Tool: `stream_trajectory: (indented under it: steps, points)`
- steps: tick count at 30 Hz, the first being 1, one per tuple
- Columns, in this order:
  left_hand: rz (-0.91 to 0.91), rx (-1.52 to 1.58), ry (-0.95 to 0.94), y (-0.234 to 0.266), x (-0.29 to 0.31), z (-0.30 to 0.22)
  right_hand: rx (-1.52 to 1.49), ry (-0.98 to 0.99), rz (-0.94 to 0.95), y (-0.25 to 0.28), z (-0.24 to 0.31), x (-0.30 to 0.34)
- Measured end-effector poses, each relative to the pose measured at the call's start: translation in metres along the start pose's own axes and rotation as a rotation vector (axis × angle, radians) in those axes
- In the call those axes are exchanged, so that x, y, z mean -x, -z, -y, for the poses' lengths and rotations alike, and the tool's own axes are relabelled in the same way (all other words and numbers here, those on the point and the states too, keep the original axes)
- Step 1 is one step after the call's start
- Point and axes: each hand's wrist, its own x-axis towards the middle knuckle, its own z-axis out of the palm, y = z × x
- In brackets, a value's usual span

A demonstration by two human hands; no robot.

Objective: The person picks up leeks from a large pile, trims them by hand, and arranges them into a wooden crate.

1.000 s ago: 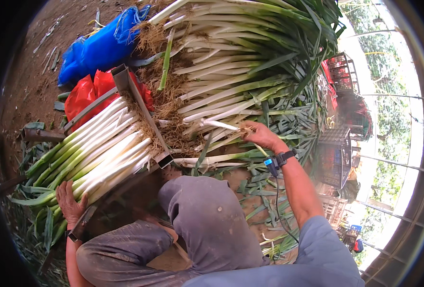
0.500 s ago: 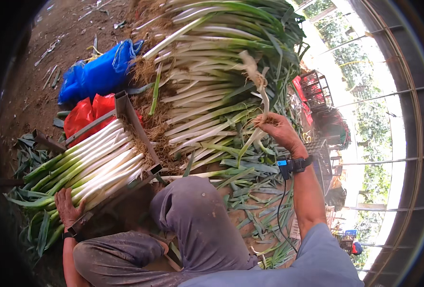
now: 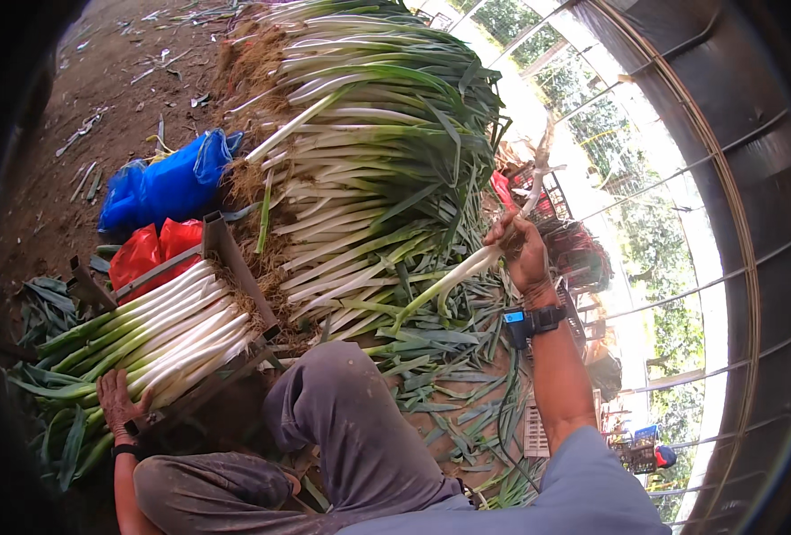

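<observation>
My left hand [image 3: 122, 406] lies on the lower side of a bundle of leeks [image 3: 168, 330], its fingers spread flat over the stalks near the green leaves. The bundle sits in a metal frame [image 3: 235, 267] with its root ends facing right. Raised on the right, my right hand [image 3: 525, 254] is closed around a single leek [image 3: 462, 270], whose green end points down and left. Above that hand sticks up a pale, limp strip [image 3: 538, 174]; whether it belongs to the same stalk I cannot tell.
A big heap of leeks [image 3: 360, 160] fills the ground ahead, roots to the left. Left of it lie a blue bag [image 3: 164, 183] and a red plastic bag [image 3: 156, 254]. Loose green leaves [image 3: 449, 374] litter the ground beside my knee. Crates [image 3: 552, 201] stand at the right.
My right hand has turned and moved slightly down, with the leek now slanting down-left from it. The view has shifted, while my left hand stays on the bundle.
</observation>
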Motion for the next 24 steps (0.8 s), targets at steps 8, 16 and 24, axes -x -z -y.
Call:
stream_trajectory:
  steps: [8,16,24]
  points:
    - [-0.019,0.029,0.004,0.003,0.002,-0.003,-0.247,0.049,-0.037,0.009,-0.001,0.013]
    - [0.073,0.074,0.035,0.01,-0.004,-0.01,-0.163,0.114,-0.167,0.015,0.014,0.026]
    - [0.109,0.47,0.075,0.058,-0.012,0.029,-0.186,0.25,-0.231,0.031,0.057,0.041]
